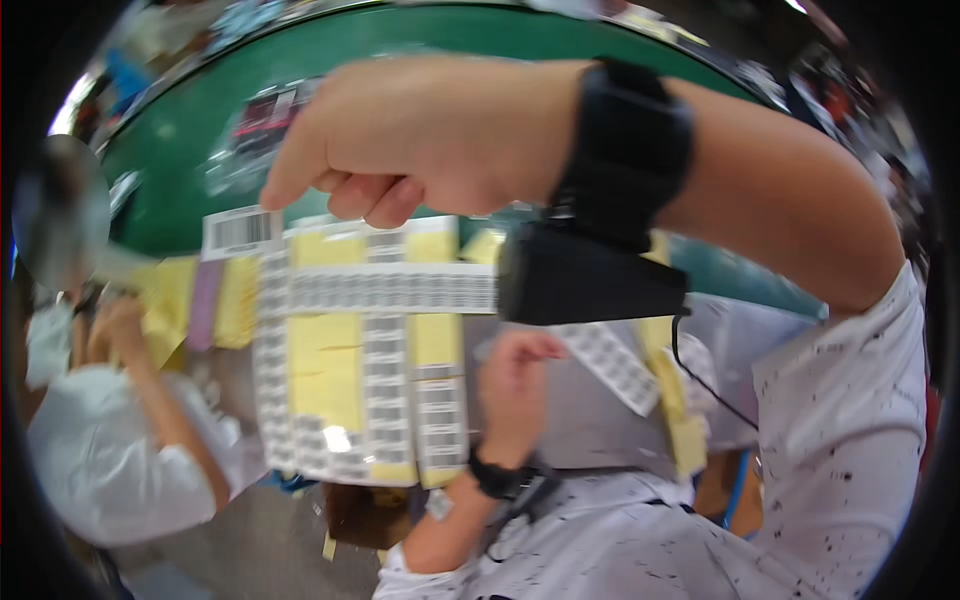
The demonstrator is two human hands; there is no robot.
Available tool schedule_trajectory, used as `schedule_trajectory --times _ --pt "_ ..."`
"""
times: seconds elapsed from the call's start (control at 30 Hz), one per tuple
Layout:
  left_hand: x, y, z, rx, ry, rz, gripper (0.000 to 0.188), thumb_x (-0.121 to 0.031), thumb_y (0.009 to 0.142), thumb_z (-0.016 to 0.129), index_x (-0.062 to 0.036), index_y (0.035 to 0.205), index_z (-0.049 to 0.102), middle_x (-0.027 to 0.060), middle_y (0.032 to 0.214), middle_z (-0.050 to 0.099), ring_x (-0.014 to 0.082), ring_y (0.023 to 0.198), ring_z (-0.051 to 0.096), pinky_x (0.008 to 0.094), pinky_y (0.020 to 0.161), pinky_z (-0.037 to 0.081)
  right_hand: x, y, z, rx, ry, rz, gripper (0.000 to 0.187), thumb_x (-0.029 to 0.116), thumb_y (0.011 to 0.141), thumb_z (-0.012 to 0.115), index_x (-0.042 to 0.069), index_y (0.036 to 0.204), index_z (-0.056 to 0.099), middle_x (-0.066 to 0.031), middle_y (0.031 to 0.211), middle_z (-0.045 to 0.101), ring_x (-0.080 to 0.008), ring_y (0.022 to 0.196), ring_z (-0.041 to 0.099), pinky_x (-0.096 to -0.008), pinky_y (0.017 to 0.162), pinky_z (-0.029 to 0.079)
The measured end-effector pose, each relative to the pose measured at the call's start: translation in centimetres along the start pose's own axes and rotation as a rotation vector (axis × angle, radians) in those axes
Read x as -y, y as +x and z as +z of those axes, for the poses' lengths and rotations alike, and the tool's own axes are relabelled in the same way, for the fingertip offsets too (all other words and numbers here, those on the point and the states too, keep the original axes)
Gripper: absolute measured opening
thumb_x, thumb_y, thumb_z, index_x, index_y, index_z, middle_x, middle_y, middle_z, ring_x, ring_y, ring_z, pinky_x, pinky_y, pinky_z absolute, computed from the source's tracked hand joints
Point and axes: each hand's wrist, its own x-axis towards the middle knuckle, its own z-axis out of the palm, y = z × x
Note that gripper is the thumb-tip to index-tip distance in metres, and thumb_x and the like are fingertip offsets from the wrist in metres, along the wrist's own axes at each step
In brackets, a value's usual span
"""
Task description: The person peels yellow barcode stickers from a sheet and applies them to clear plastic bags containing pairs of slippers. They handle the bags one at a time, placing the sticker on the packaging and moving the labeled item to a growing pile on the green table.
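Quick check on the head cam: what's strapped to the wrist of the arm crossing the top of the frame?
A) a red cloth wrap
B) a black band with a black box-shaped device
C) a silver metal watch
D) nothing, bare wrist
B: the right hand reaches across the top with a wide black wristband on it, and a black box-shaped device hangs just below the band, above the barcode label sheet.
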Motion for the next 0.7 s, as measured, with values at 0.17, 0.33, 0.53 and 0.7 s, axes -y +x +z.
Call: schedule_trajectory --times 0.17,0.33,0.53,0.7 --pt "0.1 -0.4 1.1 -0.004 -0.024 -0.060 0.010 0.006 0.094 0.047 -0.0034 0.091 0.050 0.0120 0.097 0.063 0.0175 0.088 0.062 0.0287 0.085 0.049 1.5 -19.8 -3.5 -0.531 -0.061 0.319 0.019 0.019 0.093 0.062 0.000 0.092 0.064 0.0065 0.054 0.034 -0.0020 0.044 0.027 -0.0214 0.041 0.020" --pt "-0.8 -1.0 0.8 0.017 0.212 -0.029 0.015 0.012 0.089 0.041 -0.0003 0.093 0.049 0.0132 0.100 0.062 0.0177 0.089 0.062 0.0300 0.086 0.050 -4.6 -31.5 -3.1 -0.579 -0.003 0.500 0.016 0.018 0.090 0.065 0.002 0.092 0.062 0.0064 0.055 0.044 -0.0009 0.043 0.036 -0.0213 0.040 0.024" --pt "-1.5 -1.4 3.0 0.052 0.376 -0.091 0.020 0.011 0.091 0.039 0.0024 0.101 0.054 0.0118 0.103 0.062 0.0176 0.093 0.062 0.0291 0.090 0.047 -14.6 -32.5 -0.1 -0.344 0.202 0.540 0.014 0.015 0.088 0.064 0.005 0.083 0.059 0.0068 0.056 0.044 -0.0014 0.046 0.035 -0.0223 0.041 0.024" --pt "-1.6 -2.2 5.6 0.187 0.745 0.051 0.023 0.012 0.086 0.044 0.0021 0.104 0.055 0.0135 0.108 0.063 0.0207 0.099 0.061 0.0295 0.088 0.048 -19.4 -31.2 -0.8 -0.220 0.293 0.480 0.016 0.015 0.088 0.064 0.005 0.079 0.057 0.0074 0.056 0.041 -0.0023 0.048 0.033 -0.0236 0.042 0.023"
